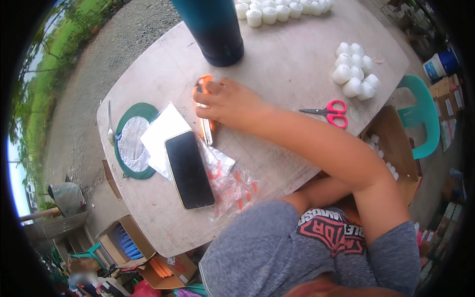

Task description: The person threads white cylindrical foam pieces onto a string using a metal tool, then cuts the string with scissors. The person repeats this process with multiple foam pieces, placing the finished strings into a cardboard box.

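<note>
My right hand point(217, 103) reaches across the table from the right, its fingers wrapped round an orange utility knife point(206, 129) lying at the table's middle left. The knife's silvery end points toward me. My left forearm point(320, 192) passes under my right arm toward an open cardboard box point(393, 133) at the right. The left hand itself is hidden. Below the knife, a black-screened phone point(190, 171) rests on a white sheet point(166, 133) and a crumpled clear plastic bag point(232, 185) with red print.
A dark teal tumbler point(213, 34) stands beyond my right hand. Pink-handled scissors point(331, 114) and several small white candles point(354, 72) sit to the right, more candles point(282, 11) at the far edge. A round green-rimmed cloth pad point(133, 143) and a spoon point(110, 123) lie left. A green chair point(420, 116) stands right.
</note>
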Demonstrator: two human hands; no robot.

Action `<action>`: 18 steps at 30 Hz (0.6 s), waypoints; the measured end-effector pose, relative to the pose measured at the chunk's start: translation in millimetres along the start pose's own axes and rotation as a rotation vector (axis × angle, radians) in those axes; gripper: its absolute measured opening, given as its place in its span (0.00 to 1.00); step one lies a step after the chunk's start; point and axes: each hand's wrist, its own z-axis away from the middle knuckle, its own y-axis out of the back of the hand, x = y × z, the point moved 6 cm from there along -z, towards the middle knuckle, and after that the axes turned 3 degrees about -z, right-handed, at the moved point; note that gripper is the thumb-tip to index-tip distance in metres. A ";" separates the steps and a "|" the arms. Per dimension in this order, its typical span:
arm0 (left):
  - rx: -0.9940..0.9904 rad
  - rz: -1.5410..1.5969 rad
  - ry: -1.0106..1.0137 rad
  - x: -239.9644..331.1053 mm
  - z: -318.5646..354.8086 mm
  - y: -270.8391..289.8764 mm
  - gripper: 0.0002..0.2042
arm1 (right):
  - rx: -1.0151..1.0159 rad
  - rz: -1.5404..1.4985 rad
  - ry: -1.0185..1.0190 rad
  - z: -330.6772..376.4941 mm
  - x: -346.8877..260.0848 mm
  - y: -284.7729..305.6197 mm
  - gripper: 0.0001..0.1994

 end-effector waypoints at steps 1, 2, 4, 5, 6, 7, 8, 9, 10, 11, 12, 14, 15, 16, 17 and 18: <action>-0.010 -0.004 -0.007 1.4 2.5 0.4 0.16 | 0.056 0.067 0.051 1.9 0.0 4.7 0.10; -0.015 -0.011 -0.011 2.2 3.8 0.7 0.16 | 0.111 0.136 0.100 5.0 0.7 8.8 0.09; -0.038 -0.017 -0.042 10.2 7.6 -0.3 0.17 | 0.076 0.105 0.069 18.8 10.7 11.3 0.08; -0.055 -0.018 -0.066 16.1 9.2 -1.6 0.17 | -0.003 -0.009 -0.006 25.2 18.6 4.9 0.09; -0.072 -0.025 -0.086 21.8 11.1 -2.7 0.17 | -0.071 -0.127 -0.085 31.4 25.2 3.3 0.09; -0.090 -0.030 -0.101 23.3 14.5 -4.0 0.17 | -0.013 -0.146 -0.099 39.3 27.6 13.9 0.10; -0.110 -0.035 -0.110 25.3 14.9 -5.6 0.18 | 0.042 -0.160 -0.113 45.8 25.2 28.2 0.11; -0.138 -0.033 -0.120 27.4 12.3 -8.1 0.18 | 0.094 -0.168 -0.140 55.8 23.0 43.3 0.11; -0.178 -0.036 -0.122 30.1 9.0 -9.4 0.18 | 0.215 -0.150 -0.132 62.6 12.0 63.0 0.13; -0.223 -0.042 -0.107 27.0 2.3 -10.3 0.18 | 0.293 -0.225 -0.216 78.7 0.9 91.2 0.15; -0.279 -0.052 -0.088 24.9 -5.3 -14.6 0.18 | 0.270 -0.324 -0.290 100.6 -5.8 112.2 0.16; -0.216 -0.085 -0.078 15.5 -16.4 -10.2 0.19 | 0.282 -0.690 -0.498 161.6 -6.9 130.4 0.17; -0.085 -0.090 -0.102 14.3 -13.1 -2.2 0.19 | 0.300 -0.858 -0.621 196.3 -7.8 136.7 0.18; 0.040 -0.103 -0.131 15.4 -8.2 4.1 0.20 | 0.310 -1.008 -0.778 236.6 -8.2 141.9 0.19; -0.045 -0.114 -0.142 28.1 -10.1 1.1 0.20 | 0.431 -0.978 -0.968 289.0 -9.4 132.3 0.22; -0.137 -0.206 -0.032 27.5 -11.0 8.3 0.20 | 0.520 -0.976 -1.092 329.9 -13.9 116.9 0.25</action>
